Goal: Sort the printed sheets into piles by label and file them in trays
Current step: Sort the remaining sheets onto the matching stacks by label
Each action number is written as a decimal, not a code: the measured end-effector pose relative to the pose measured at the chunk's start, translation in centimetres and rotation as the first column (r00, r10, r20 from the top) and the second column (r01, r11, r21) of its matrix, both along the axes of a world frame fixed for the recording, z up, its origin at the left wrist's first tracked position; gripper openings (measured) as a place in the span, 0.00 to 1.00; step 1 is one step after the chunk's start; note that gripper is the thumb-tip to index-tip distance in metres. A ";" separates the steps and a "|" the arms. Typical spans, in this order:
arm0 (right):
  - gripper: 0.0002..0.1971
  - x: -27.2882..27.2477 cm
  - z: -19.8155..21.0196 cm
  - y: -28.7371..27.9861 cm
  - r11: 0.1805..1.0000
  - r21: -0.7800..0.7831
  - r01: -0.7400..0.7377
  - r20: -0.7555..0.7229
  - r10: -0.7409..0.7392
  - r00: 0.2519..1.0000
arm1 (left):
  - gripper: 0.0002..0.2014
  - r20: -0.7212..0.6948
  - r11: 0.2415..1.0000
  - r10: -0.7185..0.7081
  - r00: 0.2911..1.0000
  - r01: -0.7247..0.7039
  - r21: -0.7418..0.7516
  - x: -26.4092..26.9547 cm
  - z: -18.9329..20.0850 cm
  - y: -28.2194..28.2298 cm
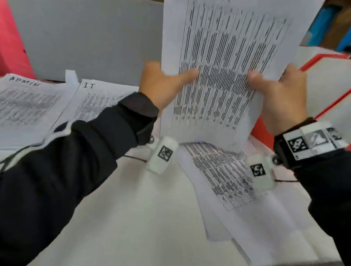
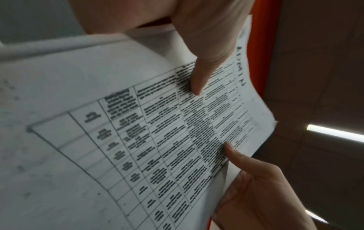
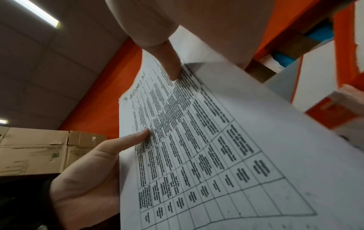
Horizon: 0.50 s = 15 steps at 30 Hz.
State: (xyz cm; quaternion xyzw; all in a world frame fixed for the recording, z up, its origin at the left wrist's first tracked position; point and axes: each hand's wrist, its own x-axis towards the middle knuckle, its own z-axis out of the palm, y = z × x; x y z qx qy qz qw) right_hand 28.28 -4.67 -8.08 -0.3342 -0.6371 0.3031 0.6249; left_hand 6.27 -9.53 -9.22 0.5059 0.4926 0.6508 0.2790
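Note:
I hold a printed sheet upright above the table; a handwritten "ADMIN" label runs across its top and a table of text fills it. My left hand pinches its left edge, thumb on the front. My right hand pinches its right edge the same way. In the left wrist view the sheet shows both thumbs pressed on the print, as it does in the right wrist view. An ADMIN pile and an IT pile lie at the left. Loose unsorted sheets lie under my hands.
A red and white tray or file box stands at the right. A grey board rises behind the piles. The white table reaches to its front edge near me. Cardboard boxes show in the right wrist view.

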 end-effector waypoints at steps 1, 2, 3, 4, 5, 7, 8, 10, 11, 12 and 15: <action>0.17 0.0 0.8 0.1 1.000 0.005 -0.017 -0.020 0.017 1.000 | 0.12 0.008 1.000 0.009 1.000 -0.009 0.015 0.0 0.9 0.1; 0.16 0.2 1.4 0.4 0.999 0.001 -0.042 -0.051 0.042 0.998 | 0.11 0.027 1.000 0.010 1.000 -0.011 0.028 0.0 1.7 0.0; 0.17 0.2 1.7 0.5 0.998 -0.004 -0.070 -0.080 0.070 0.994 | 0.11 0.043 0.999 -0.015 0.999 0.013 0.034 -0.2 1.9 0.3; 0.18 0.2 1.5 0.7 0.996 -0.018 -0.088 -0.100 0.086 0.991 | 0.13 0.061 0.999 -0.026 0.998 0.024 0.038 -0.2 2.0 0.2; 0.20 0.2 0.8 0.6 0.994 -0.044 -0.101 -0.106 0.096 0.990 | 0.16 0.075 0.998 -0.053 0.996 0.052 0.020 -0.3 1.3 0.3; 0.21 0.1 -1.4 0.6 0.986 -0.137 -0.098 -0.066 0.090 0.994 | 0.19 0.089 0.992 -0.073 0.993 0.081 -0.095 -0.2 -0.6 0.0; 0.20 0.0 -2.5 0.5 0.981 -0.176 -0.085 -0.021 0.083 0.996 | 0.20 0.094 0.985 -0.064 0.993 0.078 -0.152 -0.1 -1.6 -0.2; 0.17 -0.1 -3.6 0.2 0.975 -0.214 -0.053 0.073 0.070 0.995 | 0.22 0.100 0.976 -0.070 0.992 0.089 -0.200 -0.1 -3.3 0.3; 0.16 0.0 -3.8 0.1 0.974 -0.219 -0.058 0.084 0.078 0.993 | 0.21 0.090 0.977 -0.067 0.994 0.083 -0.195 -0.2 -3.5 0.5; 0.16 0.1 -3.7 0.2 0.972 -0.219 -0.084 0.074 0.103 0.992 | 0.21 0.050 0.982 -0.043 0.998 0.052 -0.183 -0.3 -3.2 0.5; 0.16 0.1 -3.1 0.7 0.960 -0.225 -0.164 0.040 0.177 0.983 | 0.16 -0.127 0.996 0.031 0.991 -0.041 -0.078 -2.4 -1.1 0.8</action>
